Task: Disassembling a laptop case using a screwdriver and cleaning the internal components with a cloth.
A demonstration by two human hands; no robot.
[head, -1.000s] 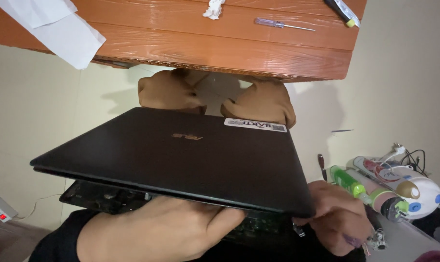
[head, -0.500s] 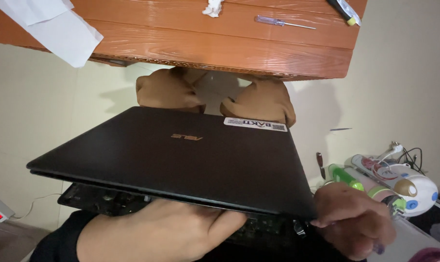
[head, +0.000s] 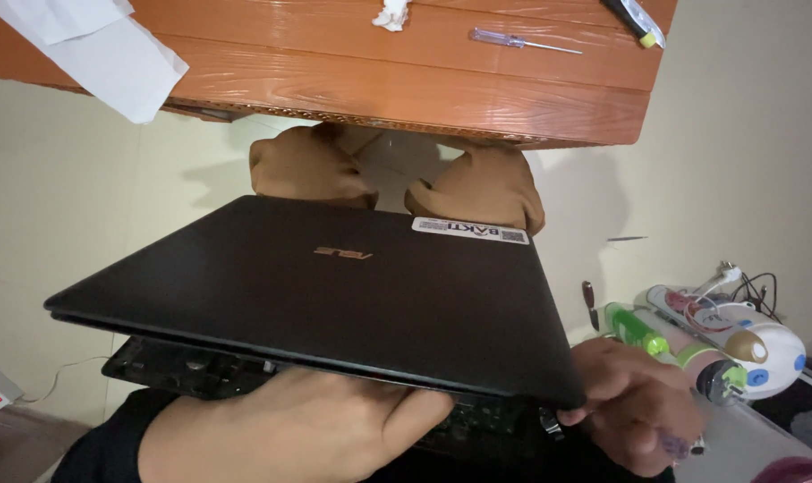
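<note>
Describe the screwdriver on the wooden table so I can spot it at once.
Start at the orange-brown wooden table above the black laptop held by both hands. Near its far right part lies the screwdriver, thin, with a clear bluish handle and a bare metal shaft. It lies between a crumpled white wad and a dark yellow-tipped tool.
</note>
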